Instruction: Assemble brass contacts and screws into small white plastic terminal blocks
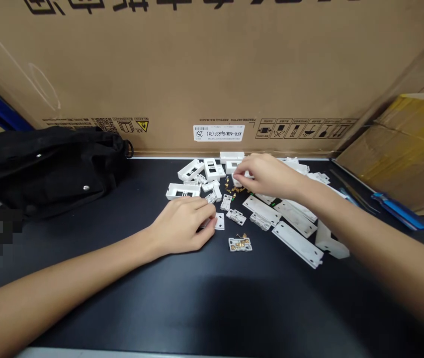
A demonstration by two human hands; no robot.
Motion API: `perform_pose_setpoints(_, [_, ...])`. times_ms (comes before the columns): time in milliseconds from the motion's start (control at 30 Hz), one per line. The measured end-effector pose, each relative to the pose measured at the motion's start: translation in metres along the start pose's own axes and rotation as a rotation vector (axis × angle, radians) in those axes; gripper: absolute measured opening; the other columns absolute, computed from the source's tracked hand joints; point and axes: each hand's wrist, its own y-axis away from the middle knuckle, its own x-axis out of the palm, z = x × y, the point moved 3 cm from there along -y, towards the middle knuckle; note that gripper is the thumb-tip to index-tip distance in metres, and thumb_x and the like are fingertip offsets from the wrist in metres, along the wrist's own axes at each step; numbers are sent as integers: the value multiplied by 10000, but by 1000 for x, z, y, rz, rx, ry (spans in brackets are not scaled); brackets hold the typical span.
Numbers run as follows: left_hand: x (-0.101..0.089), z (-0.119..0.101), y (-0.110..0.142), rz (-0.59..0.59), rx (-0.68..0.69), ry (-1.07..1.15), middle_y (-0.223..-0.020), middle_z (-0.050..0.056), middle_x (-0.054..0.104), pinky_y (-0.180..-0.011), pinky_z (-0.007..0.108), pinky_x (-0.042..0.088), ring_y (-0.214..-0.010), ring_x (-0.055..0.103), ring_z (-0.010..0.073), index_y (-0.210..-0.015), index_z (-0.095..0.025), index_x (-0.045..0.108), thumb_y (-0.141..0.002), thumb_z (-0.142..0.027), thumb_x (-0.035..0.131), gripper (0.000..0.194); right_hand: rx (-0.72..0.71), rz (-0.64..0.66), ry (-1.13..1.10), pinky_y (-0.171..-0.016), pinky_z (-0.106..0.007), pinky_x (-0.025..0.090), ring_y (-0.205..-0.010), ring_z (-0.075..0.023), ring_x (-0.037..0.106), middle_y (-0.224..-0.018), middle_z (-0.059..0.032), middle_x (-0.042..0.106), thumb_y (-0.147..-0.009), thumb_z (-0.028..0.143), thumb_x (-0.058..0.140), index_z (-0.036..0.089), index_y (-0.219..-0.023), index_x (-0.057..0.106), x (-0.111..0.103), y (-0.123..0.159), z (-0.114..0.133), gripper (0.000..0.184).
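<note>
My left hand (187, 223) rests low over the table with its fingers curled in. A white plastic plate (219, 222) sticks out past those fingertips, its other end hidden by the hand. Farther back, my right hand (258, 171) has thumb and fingertips pinched together among white plastic parts and small brass pieces (238, 189). What lies in that pinch, if anything, is too small to make out. In front of both hands sits a small white base (240, 244) with brass contacts in it. Small white bases (236, 216) lie between the hands.
White rectangular housings (183, 191) are scattered behind my left hand. Long white strips (297, 243) lie under and beside my right forearm. A black bag (47, 169) stands left, a large carton (212, 74) behind. At right are a blue tool (398, 210) and a taped box (401, 154).
</note>
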Motion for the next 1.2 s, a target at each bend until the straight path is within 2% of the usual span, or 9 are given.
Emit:
perform_pose_setpoints(167, [0, 0, 0, 0, 5, -15, -746, 11, 635, -673, 317, 481, -688, 600, 164, -815, -173, 616, -988, -263, 451, 255, -101, 105, 282, -726, -358, 333, -937, -238, 572, -936, -88, 699, -871, 95, 513, 190, -828, 734, 6, -25, -7, 245])
perform_pose_setpoints(400, [0, 0, 1, -5, 9, -24, -751, 6, 634, -667, 310, 468, -687, 590, 164, -814, -178, 613, -977, -258, 455, 240, -209, 133, 312, -705, -348, 354, -927, -243, 582, -955, -97, 702, -870, 110, 552, 181, -897, 763, 10, -40, -5, 224])
perform_pose_setpoints(633, [1, 0, 0, 14, 14, -21, -758, 2, 626, -683, 319, 476, -709, 586, 165, -811, -180, 597, -979, -252, 448, 236, -163, 184, 402, -636, -346, 322, -788, -218, 588, -919, -100, 712, -774, 70, 570, 174, -781, 741, 9, -50, 1, 200])
perform_pose_setpoints(767, [1, 0, 0, 18, 9, -22, -756, 3, 624, -685, 317, 476, -702, 580, 161, -800, -179, 589, -978, -251, 451, 236, -157, 185, 409, -612, -345, 305, -759, -207, 583, -947, -102, 724, -795, 91, 570, 181, -826, 758, 12, -52, 0, 211])
perform_pose_setpoints(900, [1, 0, 0, 21, 8, -26, -755, 6, 623, -693, 318, 480, -696, 575, 163, -819, -179, 595, -986, -258, 443, 240, -156, 182, 440, -595, -350, 293, -723, -205, 581, -912, -113, 724, -804, 93, 562, 162, -785, 735, 16, -54, 1, 187])
perform_pose_setpoints(1100, [2, 0, 1, 0, 7, -52, -732, 9, 614, -650, 312, 445, -684, 568, 167, -807, -184, 585, -993, -272, 445, 249, -108, 297, 452, -603, -365, 353, -713, -239, 610, -887, -160, 736, -738, 80, 622, 129, -831, 754, 15, -59, 9, 169])
perform_pose_setpoints(1200, [2, 0, 0, -8, 16, -61, -733, 12, 617, -643, 311, 439, -679, 563, 168, -810, -184, 585, -989, -272, 456, 237, -93, 313, 418, -603, -367, 381, -683, -234, 607, -814, -129, 725, -709, 113, 677, 150, -810, 752, 11, -64, 13, 130])
